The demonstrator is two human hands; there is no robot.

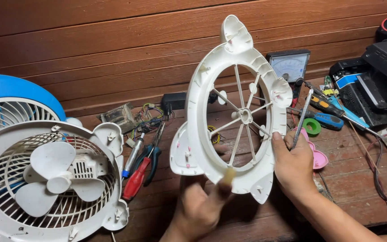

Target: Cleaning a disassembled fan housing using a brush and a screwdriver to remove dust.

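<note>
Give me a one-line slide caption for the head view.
Both hands hold up a white fan frame, right hand also gripping a screwdriver, beside an opened fan.

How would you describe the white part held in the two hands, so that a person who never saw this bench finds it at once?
Start at the white fan with the blue housing on the left of the wooden bench. To its right, both hands hold up a white ring-shaped fan grille frame. Unlike the fan, it has no blades, only thin spokes meeting at a small hub, and rounded tabs on its rim.
</note>
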